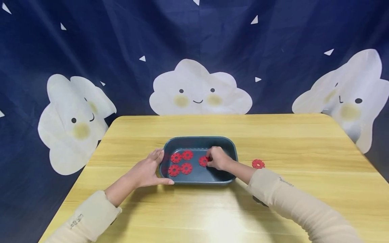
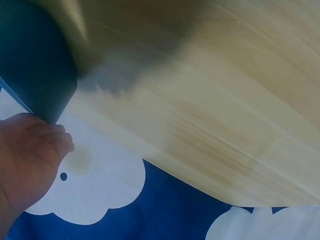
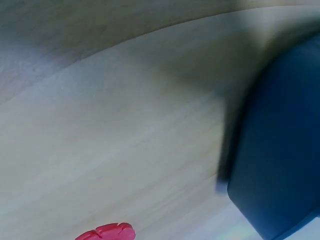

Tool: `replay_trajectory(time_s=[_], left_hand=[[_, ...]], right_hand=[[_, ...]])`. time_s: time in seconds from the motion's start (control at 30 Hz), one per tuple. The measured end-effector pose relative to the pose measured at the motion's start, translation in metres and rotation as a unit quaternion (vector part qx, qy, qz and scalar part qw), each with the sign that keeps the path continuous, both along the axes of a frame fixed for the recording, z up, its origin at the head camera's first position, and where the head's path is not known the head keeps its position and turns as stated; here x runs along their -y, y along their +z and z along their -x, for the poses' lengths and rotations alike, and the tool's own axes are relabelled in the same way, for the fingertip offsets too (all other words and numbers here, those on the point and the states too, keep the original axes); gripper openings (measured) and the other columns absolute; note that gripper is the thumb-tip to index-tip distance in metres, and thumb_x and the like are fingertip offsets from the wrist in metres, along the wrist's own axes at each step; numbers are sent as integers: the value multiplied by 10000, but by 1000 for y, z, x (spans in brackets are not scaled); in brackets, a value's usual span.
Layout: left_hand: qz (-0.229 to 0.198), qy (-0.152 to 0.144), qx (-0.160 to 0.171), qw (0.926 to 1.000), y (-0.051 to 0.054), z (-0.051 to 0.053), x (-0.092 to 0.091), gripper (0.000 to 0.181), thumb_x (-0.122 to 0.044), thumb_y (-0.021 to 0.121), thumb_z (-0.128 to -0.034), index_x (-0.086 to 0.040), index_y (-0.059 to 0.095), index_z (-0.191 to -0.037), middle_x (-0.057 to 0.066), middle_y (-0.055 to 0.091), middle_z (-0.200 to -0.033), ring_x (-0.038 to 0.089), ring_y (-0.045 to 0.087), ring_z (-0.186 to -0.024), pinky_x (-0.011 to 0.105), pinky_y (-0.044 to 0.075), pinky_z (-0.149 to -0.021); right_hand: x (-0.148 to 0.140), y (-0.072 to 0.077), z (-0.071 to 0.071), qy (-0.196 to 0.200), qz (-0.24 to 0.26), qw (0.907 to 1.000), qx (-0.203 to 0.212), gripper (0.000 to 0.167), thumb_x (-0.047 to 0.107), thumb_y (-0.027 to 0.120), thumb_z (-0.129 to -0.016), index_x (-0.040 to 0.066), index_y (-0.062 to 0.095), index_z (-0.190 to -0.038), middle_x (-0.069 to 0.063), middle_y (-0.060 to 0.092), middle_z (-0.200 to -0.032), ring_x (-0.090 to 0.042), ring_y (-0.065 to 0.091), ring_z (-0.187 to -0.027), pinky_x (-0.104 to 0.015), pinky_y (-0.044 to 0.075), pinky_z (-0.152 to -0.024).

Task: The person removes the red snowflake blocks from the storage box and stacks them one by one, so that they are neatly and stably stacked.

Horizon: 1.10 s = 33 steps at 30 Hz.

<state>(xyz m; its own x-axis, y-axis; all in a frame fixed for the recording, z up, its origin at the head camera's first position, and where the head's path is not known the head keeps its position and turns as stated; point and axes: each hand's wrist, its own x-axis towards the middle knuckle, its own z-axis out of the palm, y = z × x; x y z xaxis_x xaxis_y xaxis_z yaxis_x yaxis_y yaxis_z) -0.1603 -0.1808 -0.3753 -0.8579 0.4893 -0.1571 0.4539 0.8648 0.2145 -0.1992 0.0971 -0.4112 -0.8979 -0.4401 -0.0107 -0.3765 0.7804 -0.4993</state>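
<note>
A: Where do we find the right hand (image 1: 218, 158)?

B: We see it reaching into the blue-grey tray (image 1: 197, 174), its fingers bent down and pinching the right side of a red flower-shaped piece (image 1: 203, 161). That piece is near the middle of the tray, low, at the floor.

A: And what do we make of the left hand (image 1: 149, 170)?

B: We have it spread about the tray's left near corner: the fingers touch the left end, and the thumb lies straight along the near side. They are extended, not clenched. From the left wrist we see the fingertips right at the tray's edge.

A: Which other pieces do we count?

B: Four red flowers (image 1: 186, 168) sit close together in the left half of the tray, in two rows of two. One more, a lone red flower (image 1: 258, 164), lies on the wood-grain counter (image 1: 136, 135), to the right of the tray; we catch part of a red one at the bottom of the right wrist view too.

A: What stands behind?

B: We face a dark blue curtain (image 1: 212, 37) printed with smiling white clouds (image 1: 197, 79).
</note>
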Motion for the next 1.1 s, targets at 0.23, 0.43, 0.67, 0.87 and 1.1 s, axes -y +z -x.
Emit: replay_trajectory(time_s=[0.23, 0.43, 0.67, 0.87, 1.1], left_hand=[[-92, -11, 0, 10000, -1, -2, 0, 1140, -705, 633, -678, 76, 263, -1423, 238, 233, -1506, 399, 218, -1395, 530, 396, -990], [-38, 0, -50, 10000, -2, -2, 2, 1137, -698, 640, -675, 81, 274, -1418, 245, 248, -1498, 407, 238, -1385, 528, 409, -975], [-52, 6, -81, 10000, 0, 0, 2, 1141, -700, 643, -670, 81, 276, -1417, 248, 253, -1496, 413, 248, -1379, 529, 407, -978], [-35, -1, -88, 10000, 0, -1, 2, 1145, -704, 643, -666, 87, 285, -1412, 253, 261, -1490, 411, 246, -1381, 532, 403, -982], [-5, 20, -99, 9999, 0, 0, 1, 1148, -703, 646, -663, 89, 284, -1412, 259, 262, -1488, 415, 254, -1377, 528, 416, -969]], right_hand=[[-8, 6, -3, 392, -79, 9982, -446, 189, 48, 767, -697, -37, 674, -838, -89, 611, -788, -154, 508, -725, -244, 468, -635], [-12, 9, -3, 554, -41, 9981, -269, 212, 60, 764, -721, -39, 681, -888, -82, 597, -850, -165, 559, -771, -260, 505, -700], [-18, 20, -8, 818, -60, 9961, -330, 223, 76, 760, -735, -31, 679, -915, -90, 626, -905, -175, 572, -810, -278, 516, -735], [-26, 28, -13, 805, 176, 9955, -469, 219, 77, 758, -729, -32, 688, -905, -77, 626, -880, -156, 554, -787, -245, 502, -689], [-39, 38, -15, 766, 436, 9940, -643, 209, 67, 746, -732, -37, 687, -902, -74, 608, -860, -173, 556, -760, -241, 493, -665]])
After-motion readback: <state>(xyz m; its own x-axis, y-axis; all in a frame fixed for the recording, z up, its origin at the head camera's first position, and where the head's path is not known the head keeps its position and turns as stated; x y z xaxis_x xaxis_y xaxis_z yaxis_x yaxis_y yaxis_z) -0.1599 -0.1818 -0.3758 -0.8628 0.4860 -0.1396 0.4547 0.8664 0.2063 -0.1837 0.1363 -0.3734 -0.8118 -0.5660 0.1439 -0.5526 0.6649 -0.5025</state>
